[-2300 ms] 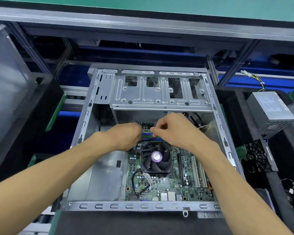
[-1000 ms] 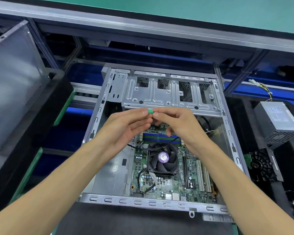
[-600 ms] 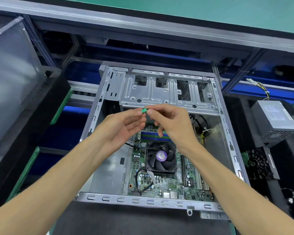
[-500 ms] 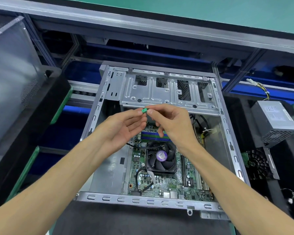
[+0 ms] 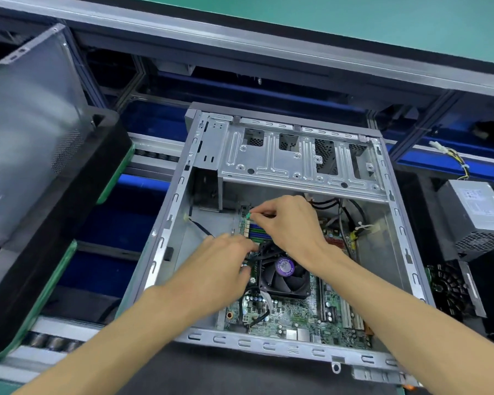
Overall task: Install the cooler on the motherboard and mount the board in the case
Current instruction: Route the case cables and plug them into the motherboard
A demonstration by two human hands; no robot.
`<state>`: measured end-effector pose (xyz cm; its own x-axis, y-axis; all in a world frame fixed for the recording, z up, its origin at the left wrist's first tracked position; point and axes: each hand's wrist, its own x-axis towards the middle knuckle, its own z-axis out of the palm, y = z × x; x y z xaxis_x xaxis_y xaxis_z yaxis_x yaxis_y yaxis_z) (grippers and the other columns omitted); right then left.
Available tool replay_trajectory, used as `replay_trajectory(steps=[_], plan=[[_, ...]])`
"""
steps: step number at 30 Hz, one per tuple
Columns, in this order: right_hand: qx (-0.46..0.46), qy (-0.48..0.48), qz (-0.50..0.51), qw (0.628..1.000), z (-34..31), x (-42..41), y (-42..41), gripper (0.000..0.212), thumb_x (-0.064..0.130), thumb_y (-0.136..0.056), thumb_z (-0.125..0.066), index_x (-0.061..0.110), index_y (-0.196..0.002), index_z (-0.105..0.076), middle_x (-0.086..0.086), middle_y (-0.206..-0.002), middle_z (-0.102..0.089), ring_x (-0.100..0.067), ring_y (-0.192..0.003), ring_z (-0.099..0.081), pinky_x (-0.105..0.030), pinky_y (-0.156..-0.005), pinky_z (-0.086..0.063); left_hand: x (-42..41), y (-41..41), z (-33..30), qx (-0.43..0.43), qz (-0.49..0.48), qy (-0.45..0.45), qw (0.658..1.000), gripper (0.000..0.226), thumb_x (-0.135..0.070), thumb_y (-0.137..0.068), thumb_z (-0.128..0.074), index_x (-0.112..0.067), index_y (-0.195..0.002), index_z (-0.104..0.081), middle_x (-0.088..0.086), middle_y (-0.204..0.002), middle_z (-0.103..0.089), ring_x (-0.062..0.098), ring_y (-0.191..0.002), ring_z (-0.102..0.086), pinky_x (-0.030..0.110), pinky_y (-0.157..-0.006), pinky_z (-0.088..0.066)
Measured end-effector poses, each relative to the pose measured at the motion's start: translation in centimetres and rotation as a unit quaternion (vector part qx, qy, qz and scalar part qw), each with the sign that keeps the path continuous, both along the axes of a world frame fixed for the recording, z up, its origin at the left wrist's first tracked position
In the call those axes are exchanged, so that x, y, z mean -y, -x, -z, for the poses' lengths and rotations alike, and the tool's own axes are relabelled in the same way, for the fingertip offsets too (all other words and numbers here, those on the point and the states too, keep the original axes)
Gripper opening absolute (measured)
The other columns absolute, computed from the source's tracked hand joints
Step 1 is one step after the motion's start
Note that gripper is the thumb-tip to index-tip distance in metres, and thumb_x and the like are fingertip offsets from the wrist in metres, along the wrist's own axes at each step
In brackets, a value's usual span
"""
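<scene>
While the open case [image 5: 285,232] lies on its side on a dark mat at the near edge of the workstation, a grey metal rail [image 5: 240,49] crosses behind it, with a green floor [image 5: 382,21] beyond and blue-lit framework under the rail. To the left a silver side panel [image 5: 26,129] leans in a black foam holder [image 5: 54,223] edged in green. To the right a grey power supply [image 5: 479,215] with a yellow-and-black cable sits on more black foam, and a black finned part [image 5: 451,289] lies nearer the camera.

Inside the case the motherboard [image 5: 297,317] lies flat on the floor of the chassis, under the perforated drive cage [image 5: 297,163]. The cooler [image 5: 284,276], a black fan with a purple round label, sits on the board near its middle, just nearer the camera than the blue and green memory slots [image 5: 257,232].

Both forearms reach in from the bottom of the view. The right hand [image 5: 288,223] hovers over the memory slots, back of the hand upward, its thumb and forefinger pinching a small green piece [image 5: 248,215] near the far left corner of the board. The left hand [image 5: 220,266] is lower, at the cooler's left edge, its fingers curled down onto a black cable [image 5: 257,259] there; whether it actually grips the cable I cannot tell.
</scene>
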<state>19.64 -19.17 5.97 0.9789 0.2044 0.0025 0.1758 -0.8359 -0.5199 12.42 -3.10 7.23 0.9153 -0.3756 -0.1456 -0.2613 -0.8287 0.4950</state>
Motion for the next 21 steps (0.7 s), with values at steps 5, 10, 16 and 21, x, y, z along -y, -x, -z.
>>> replay_trajectory(steps=[5, 10, 16, 21], plan=[[-0.032, 0.015, 0.027, 0.999, 1.8, -0.7, -1.8, 0.018, 0.035, -0.094, -0.066, 0.024, -0.098, -0.08, 0.006, -0.093, -0.078, -0.014, -0.089, -0.07, -0.035, -0.081, -0.056, 0.1, 0.1, 0.1, 0.013, 0.033, -0.028, 0.999, 0.045, -0.015, -0.095, -0.048, -0.023, -0.139, -0.049, -0.006, -0.134, -0.056, 0.014, -0.122, -0.047, 0.034, -0.109, -0.033], [-0.116, 0.02, 0.039, 0.992, 3.0, -1.2, -3.5, 0.015, 0.045, -0.095, -0.063, 0.033, -0.1, -0.072, 0.015, -0.093, -0.07, -0.008, -0.082, -0.065, -0.024, -0.072, -0.049, 0.0, -0.2, 0.2, 0.021, 0.035, -0.043, 0.998, 0.04, -0.01, -0.093, -0.047, -0.02, -0.13, -0.054, -0.005, -0.127, -0.058, 0.016, -0.115, -0.05, 0.033, -0.103, -0.036], [-0.118, 0.032, 0.021, 0.992, 3.3, -0.9, -3.7, 0.019, 0.044, -0.095, -0.064, 0.032, -0.104, -0.074, 0.012, -0.105, -0.074, -0.009, -0.091, -0.068, -0.026, -0.08, -0.054, 0.2, -0.4, 0.3, 0.031, 0.042, -0.054, 0.997, 0.039, -0.01, -0.092, -0.048, -0.019, -0.13, -0.053, -0.004, -0.125, -0.057, 0.016, -0.115, -0.05, 0.033, -0.102, -0.036], [-0.106, 0.035, 0.013, 0.994, 3.0, -0.6, -3.8, 0.019, 0.038, -0.095, -0.065, 0.028, -0.105, -0.077, 0.012, -0.106, -0.074, -0.009, -0.09, -0.068, -0.028, -0.082, -0.055, 0.2, -0.4, 0.2, 0.034, 0.046, -0.05, 0.997, 0.039, -0.011, -0.093, -0.049, -0.019, -0.132, -0.052, -0.005, -0.125, -0.056, 0.015, -0.115, -0.05, 0.032, -0.103, -0.035]])
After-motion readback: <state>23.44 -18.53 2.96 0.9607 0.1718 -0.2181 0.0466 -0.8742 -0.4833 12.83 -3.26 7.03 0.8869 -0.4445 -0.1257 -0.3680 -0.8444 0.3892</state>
